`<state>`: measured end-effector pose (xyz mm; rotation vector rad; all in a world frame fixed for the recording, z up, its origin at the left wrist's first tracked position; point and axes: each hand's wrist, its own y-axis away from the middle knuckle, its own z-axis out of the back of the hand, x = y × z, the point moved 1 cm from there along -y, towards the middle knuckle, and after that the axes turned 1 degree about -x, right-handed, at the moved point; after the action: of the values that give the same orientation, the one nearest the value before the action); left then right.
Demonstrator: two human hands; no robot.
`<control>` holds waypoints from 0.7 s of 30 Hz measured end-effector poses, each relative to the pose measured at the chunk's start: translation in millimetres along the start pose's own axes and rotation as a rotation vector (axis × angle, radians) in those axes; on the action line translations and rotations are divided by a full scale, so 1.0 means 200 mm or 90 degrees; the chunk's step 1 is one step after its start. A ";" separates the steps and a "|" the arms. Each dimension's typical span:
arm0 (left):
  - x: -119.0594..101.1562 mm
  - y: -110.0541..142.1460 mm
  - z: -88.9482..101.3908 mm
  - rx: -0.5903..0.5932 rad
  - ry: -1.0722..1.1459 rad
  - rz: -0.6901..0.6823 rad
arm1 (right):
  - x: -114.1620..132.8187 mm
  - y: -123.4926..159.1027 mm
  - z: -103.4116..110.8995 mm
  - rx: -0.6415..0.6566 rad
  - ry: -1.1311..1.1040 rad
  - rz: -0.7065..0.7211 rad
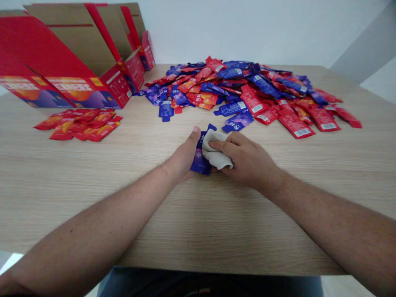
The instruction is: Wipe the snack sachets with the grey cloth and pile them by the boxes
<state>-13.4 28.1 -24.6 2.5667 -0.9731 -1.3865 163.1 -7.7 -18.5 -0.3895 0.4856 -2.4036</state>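
In the middle of the head view, my left hand [185,159] grips a purple sachet [201,161] by its left side, thumb pointing up along the edge. My right hand [247,156] pinches a pale grey cloth [213,146], which lies against the sachet's right side and covers part of its face. The fingers of my left hand are mostly hidden behind the sachet. Just beyond my hands, a loose purple sachet [237,121] lies at the near edge of a big mixed pile of red and purple sachets [229,82].
Open red cardboard boxes [77,88] with brown insides stand at the back left. In front of them lies a small heap of red sachets [82,123]. Everything rests on a light wood table [198,231], with a white wall [247,29] behind.
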 end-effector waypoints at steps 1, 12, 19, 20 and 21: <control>0.00 0.00 0.00 0.002 -0.008 0.002 | 0.01 0.00 0.00 0.007 -0.009 0.015; 0.00 0.01 0.01 0.011 -0.044 -0.021 | 0.03 0.00 0.01 0.031 -0.009 0.012; -0.01 0.00 0.00 0.017 -0.003 -0.014 | 0.05 0.01 0.00 0.037 -0.025 0.050; -0.01 0.00 0.00 0.012 0.008 -0.026 | 0.04 0.00 0.01 0.025 -0.015 0.026; -0.01 0.00 -0.01 0.009 0.012 -0.029 | 0.04 0.00 0.01 0.021 -0.010 0.014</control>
<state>-13.3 28.0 -22.6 2.6236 -0.9315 -1.3689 157.6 -14.1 -16.1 -0.3857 0.4410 -2.3821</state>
